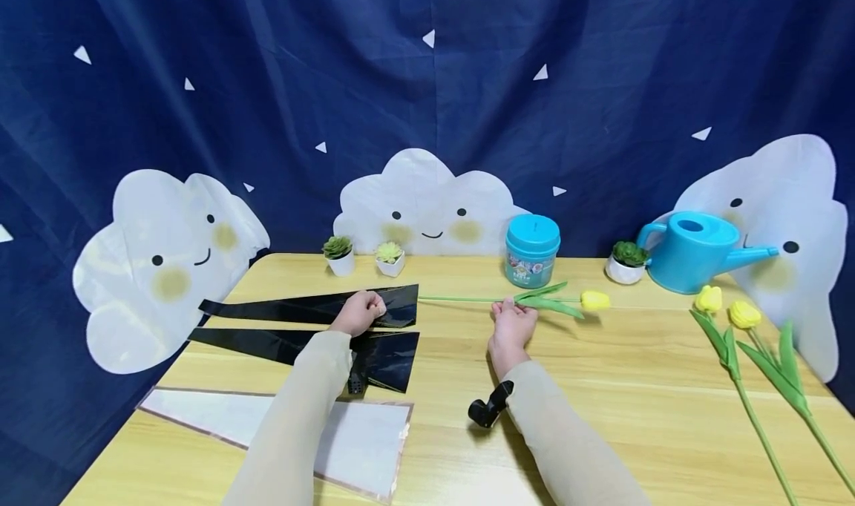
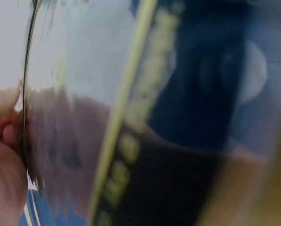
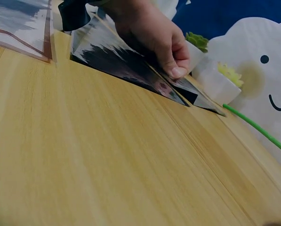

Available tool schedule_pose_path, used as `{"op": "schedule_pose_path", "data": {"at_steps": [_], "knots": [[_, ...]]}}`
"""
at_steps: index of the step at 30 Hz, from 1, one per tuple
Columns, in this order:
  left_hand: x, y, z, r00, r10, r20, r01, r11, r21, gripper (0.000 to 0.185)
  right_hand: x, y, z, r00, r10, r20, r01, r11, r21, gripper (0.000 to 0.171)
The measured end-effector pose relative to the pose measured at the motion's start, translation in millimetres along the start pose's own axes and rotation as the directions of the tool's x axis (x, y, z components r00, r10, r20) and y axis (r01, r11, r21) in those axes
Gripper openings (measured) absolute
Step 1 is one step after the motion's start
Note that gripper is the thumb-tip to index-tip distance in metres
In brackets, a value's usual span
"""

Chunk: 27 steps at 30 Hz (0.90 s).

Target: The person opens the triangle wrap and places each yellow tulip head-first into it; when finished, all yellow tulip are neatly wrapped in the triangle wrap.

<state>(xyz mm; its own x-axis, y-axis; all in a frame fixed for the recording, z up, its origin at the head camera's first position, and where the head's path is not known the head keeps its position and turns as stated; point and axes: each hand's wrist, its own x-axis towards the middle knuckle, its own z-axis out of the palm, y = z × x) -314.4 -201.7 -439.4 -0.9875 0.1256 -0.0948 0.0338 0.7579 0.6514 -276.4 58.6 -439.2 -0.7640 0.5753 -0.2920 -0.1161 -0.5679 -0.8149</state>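
My left hand (image 1: 358, 314) pinches the upper black flower sleeve (image 1: 287, 311), a glossy tapered plastic piece, near its wide end. In the left wrist view that hand (image 2: 8, 155) is partly cut off, and blurred sleeve film with pale lettering fills most of the picture. A yellow tulip (image 1: 594, 300) with green leaves lies across the back of the table, and my right hand (image 1: 513, 332) pinches its stem just below the leaves. The stem (image 3: 258, 129) ends close to the sleeve's wide edge. A second black sleeve (image 1: 267, 345) lies just nearer, partly under my left forearm.
A white sleeve with a brown border (image 1: 364, 447) lies at front left. Two small potted succulents (image 1: 342, 263), a blue lidded tub (image 1: 531, 257), another potted plant (image 1: 626, 268) and a blue watering can (image 1: 695, 254) line the back. Two more yellow tulips (image 1: 741, 314) lie at right.
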Motion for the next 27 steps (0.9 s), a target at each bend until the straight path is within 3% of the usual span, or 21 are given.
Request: {"op": "schedule_pose_path", "data": {"at_steps": [3, 7, 21, 27], "knots": [[-1.0, -3.4, 0.1, 0.999, 0.034, -0.011, -0.034, 0.999, -0.034, 0.006, 1.3, 1.6, -1.0, 1.0, 0.006, -0.006, -0.006, 1.0, 0.011, 0.01], [-1.8, -1.9, 0.7, 0.998, 0.056, -0.043, -0.058, 0.996, -0.064, 0.01, 2.2, 1.4, -1.0, 1.0, 0.003, 0.0, -0.003, 1.0, -0.003, 0.011], [-0.2, 3.6, -0.7, 0.999, 0.001, -0.042, -0.001, 1.0, 0.007, 0.012, 1.6, 1.4, 1.8, 1.0, 0.001, 0.002, -0.001, 1.0, -0.007, 0.013], [1.9, 1.1, -1.1, 1.0, -0.016, -0.024, 0.015, 0.999, -0.037, 0.014, 1.7, 1.3, 1.1, 1.0, 0.016, 0.005, -0.016, 1.0, -0.012, 0.014]]}}
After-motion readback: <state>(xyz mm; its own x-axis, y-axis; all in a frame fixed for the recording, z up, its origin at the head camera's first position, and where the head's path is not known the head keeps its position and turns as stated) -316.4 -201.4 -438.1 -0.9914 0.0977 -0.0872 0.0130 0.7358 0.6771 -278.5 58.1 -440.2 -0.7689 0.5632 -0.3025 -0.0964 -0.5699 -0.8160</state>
